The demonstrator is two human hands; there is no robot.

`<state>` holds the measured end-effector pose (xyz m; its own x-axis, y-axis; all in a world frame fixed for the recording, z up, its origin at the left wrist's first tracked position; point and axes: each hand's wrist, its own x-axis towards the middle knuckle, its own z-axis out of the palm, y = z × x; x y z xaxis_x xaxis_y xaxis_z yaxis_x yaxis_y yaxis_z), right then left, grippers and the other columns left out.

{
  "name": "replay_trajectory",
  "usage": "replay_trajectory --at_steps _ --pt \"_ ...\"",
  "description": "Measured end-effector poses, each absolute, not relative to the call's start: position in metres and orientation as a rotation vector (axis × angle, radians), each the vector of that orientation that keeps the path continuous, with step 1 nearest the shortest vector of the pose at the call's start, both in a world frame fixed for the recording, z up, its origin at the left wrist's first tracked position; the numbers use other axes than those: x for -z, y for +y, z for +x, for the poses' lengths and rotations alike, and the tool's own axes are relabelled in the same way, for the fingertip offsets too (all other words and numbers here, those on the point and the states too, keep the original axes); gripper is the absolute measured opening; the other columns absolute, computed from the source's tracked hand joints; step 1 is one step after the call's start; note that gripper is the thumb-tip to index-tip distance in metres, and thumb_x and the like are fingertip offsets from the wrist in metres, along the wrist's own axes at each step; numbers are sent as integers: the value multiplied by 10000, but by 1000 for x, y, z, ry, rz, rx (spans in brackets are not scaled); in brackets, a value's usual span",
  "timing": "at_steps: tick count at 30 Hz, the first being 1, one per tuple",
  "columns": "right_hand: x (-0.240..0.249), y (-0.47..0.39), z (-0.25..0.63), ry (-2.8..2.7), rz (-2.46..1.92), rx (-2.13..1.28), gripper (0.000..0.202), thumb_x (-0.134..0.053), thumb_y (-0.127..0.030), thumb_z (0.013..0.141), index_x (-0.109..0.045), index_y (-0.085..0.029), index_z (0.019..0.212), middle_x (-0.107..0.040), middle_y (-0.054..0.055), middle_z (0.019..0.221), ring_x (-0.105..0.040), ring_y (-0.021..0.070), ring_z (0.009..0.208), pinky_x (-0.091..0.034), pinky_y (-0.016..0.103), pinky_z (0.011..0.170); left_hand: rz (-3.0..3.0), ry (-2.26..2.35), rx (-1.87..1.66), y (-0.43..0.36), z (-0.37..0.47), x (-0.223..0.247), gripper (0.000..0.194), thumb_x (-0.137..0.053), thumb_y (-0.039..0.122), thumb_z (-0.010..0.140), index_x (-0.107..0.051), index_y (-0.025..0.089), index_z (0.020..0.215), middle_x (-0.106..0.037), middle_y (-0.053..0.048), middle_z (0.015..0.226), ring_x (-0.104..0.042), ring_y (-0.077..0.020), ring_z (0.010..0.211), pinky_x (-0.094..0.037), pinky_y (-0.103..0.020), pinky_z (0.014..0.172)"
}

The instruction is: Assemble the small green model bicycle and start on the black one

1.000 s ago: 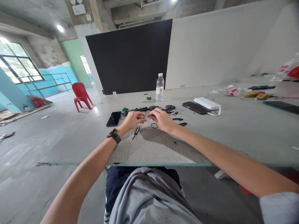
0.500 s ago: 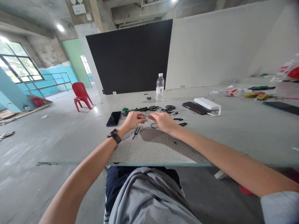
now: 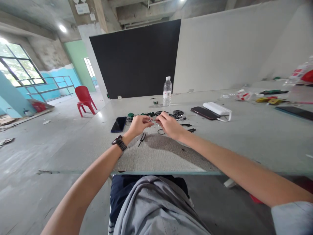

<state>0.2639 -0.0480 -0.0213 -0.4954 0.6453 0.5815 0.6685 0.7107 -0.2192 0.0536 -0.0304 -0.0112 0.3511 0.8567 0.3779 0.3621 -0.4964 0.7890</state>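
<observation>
Over the table, my left hand pinches a small, shiny part that is too small to name. Close beside it, my right hand has its fingers pressed together; what they hold is hidden. Just below the right fingers lies a thin black ring. Thin black strips rest nearer to me, below the left hand. Behind both hands are small parts, among them a black spoked wheel and a green piece.
A dark phone lies left of my hands. Farther back stands a clear plastic bottle. To the right are another phone and a white power bank with a strap. A red chair stands beyond the table.
My right hand's fingers have shifted slightly, with the knuckles raised a little. The left hand stays nearly in place, still pinching.
</observation>
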Motion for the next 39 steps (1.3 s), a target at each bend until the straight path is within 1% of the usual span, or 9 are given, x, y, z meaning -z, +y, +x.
replay_trajectory --at_steps 4,10,12,17,22,26,31,34,39 --pt "25 -47 264 -2215 -1028 14 282 -415 -215 1022 -693 -167 1013 -640 162 1034 -617 265 886 -496 414 812 2212 1082 -1071 -33 51 10 121 -813 260 865 -761 162 912 -788 -49 796 -739 -203 756 -560 -295 760" --pt "21 -37 265 -2099 -1139 -665 453 -512 -549 1013 -646 -192 768 -567 27 635 -515 174 573 -419 333 595 2607 1073 -1021 -35 46 8 57 -701 212 955 -750 183 952 -800 -81 957 -745 -226 914 -527 -296 847" --pt "19 -37 265 -2091 -1131 -635 418 -540 -541 998 -655 -189 803 -601 39 688 -540 179 605 -436 334 603 2616 1090 -1002 -33 47 9 53 -711 219 949 -753 185 949 -800 -84 961 -746 -231 916 -528 -299 848" --pt "18 -45 264 -2180 -994 -109 171 -507 -249 1008 -668 -195 1033 -642 142 1094 -635 247 899 -511 395 790 2185 1113 -1092 -30 52 11 100 -794 262 883 -756 174 913 -793 -47 794 -764 -228 819 -555 -297 767" --pt "18 -49 262 -2254 -1038 34 235 -433 -137 988 -661 -193 999 -636 149 1048 -615 259 898 -489 396 784 2163 1087 -1068 -33 53 12 108 -803 242 868 -762 171 939 -801 -48 812 -772 -228 830 -555 -296 770" --pt "16 -45 263 -2126 -1107 -291 174 -547 -241 959 -634 -207 812 -648 73 813 -590 209 741 -443 341 677 2429 1066 -1049 -36 51 14 66 -748 249 931 -745 183 929 -802 -55 858 -762 -226 849 -539 -305 835" --pt "11 -40 268 -2046 -1116 -867 366 -610 -489 940 -573 -212 704 -510 -13 618 -431 134 537 -349 304 545 2678 1027 -1001 -35 51 12 92 -675 218 978 -729 179 915 -784 -86 934 -735 -230 899 -520 -298 829" --pt "7 -38 266 -2040 -1090 -606 378 -578 -546 974 -632 -201 829 -612 35 721 -520 164 604 -401 321 583 2568 1039 -1106 -29 52 7 67 -705 235 961 -748 191 990 -795 -73 950 -743 -218 898 -533 -296 857" --pt "13 -47 255 -2168 -1032 -269 293 -576 -437 1023 -711 -177 1043 -703 121 992 -643 215 816 -510 351 721 2160 1281 -1555 -5 35 9 110 -728 237 922 -760 183 1013 -804 -51 878 -760 -200 832 -568 -312 869"
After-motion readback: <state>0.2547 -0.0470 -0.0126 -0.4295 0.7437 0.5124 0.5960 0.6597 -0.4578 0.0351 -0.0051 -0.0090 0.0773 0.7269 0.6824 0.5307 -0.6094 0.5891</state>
